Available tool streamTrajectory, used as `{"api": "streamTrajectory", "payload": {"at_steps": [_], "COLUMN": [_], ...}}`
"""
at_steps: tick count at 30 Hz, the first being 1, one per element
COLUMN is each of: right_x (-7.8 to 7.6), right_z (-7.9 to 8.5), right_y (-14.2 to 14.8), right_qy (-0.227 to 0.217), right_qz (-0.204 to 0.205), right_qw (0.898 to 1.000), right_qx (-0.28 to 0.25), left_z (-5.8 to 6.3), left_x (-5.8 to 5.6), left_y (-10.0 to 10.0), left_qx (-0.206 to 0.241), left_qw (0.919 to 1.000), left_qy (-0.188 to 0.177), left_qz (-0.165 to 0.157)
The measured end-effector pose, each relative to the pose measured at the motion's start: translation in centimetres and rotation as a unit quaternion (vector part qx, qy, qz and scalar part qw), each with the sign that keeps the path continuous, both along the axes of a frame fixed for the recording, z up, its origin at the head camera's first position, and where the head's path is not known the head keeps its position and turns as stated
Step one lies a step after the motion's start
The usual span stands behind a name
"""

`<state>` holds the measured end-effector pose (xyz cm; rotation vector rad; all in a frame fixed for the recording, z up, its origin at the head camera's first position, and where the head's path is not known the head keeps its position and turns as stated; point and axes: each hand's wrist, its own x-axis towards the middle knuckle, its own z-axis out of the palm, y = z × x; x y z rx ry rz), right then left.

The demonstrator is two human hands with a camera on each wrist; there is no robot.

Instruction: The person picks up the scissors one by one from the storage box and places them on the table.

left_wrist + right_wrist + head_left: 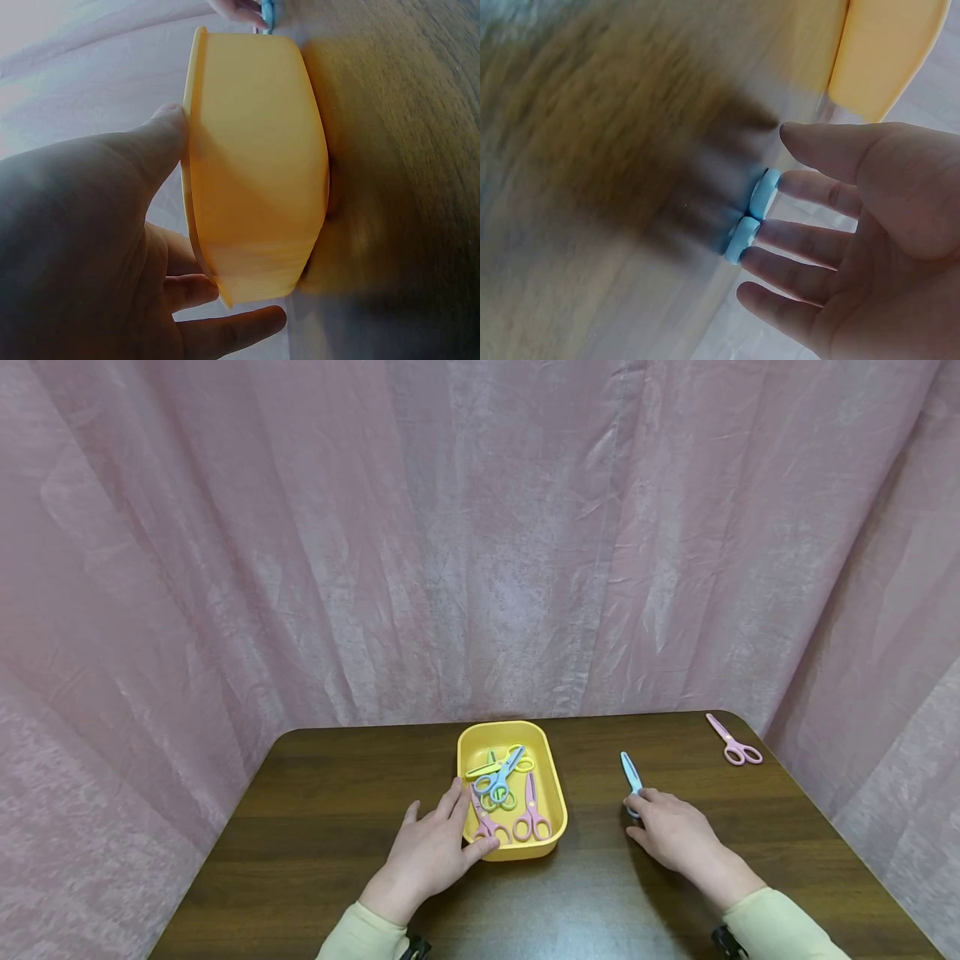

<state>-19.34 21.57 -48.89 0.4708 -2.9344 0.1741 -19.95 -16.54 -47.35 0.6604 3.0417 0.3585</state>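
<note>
A yellow plastic tray [525, 853] stands on the table with several pairs of scissors inside, including blue scissors [508, 768] on top and pink scissors [530, 814] at the near right. At the tray's near left corner rests my left hand [427, 856], its thumb touching the rim and its fingers extended along the left side. To the right, another pair of blue scissors [630, 770] lies with its blades pointing away. My right hand [678, 831] is over its handles; in the right wrist view the nearly straight fingertips touch the blue finger loops [763, 196], thumb apart.
Pink scissors [738, 753] lie at the far right corner of the dark wooden table [337, 802]. Pinkish curtains [510, 543] hang behind the table's back edge and along the sides.
</note>
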Motion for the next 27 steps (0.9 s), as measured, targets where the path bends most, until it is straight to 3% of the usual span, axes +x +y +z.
{"api": "streamTrajectory", "payload": {"at_steps": [27], "right_x": [-1.5], "right_z": [0.0], "right_y": [1.2], "right_qy": [-0.007], "right_qz": [-0.006], "right_qw": [1.0], "right_qx": [-0.006], "left_z": [0.1], "left_x": [0.0], "left_y": [0.1], "left_qx": [0.007], "left_qw": [1.0], "left_qy": [0.001], "left_qz": [0.0]}}
